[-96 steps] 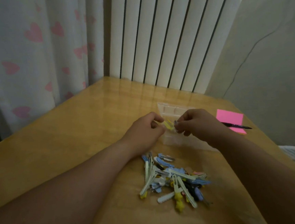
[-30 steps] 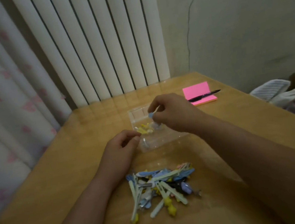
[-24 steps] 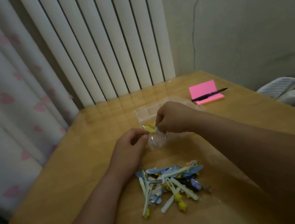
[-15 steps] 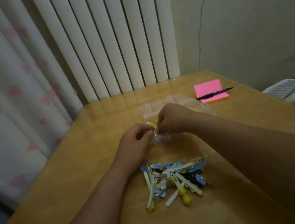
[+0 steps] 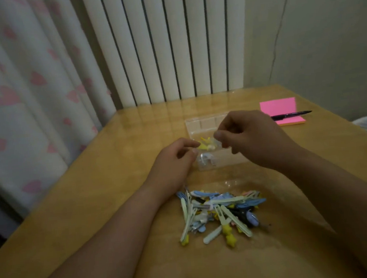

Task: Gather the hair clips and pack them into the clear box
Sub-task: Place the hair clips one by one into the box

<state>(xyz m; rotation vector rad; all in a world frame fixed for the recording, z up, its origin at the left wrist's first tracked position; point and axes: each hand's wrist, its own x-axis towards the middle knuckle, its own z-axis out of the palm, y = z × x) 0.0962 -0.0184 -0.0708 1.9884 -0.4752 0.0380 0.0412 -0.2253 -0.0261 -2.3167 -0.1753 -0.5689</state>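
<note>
Over the clear box (image 5: 207,123), left hand (image 5: 175,161) and right hand (image 5: 253,139) curl fingers; grasp unclear

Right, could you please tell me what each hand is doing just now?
Left hand: fingers curled at the clear box edge; grip cannot be told.
Right hand: loosely curled above the box, nothing visible in it.

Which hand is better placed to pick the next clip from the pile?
Left, probably: the left hand sits closer to the pile of hair clips, while the right hand hovers farther off over the clear box.
</note>
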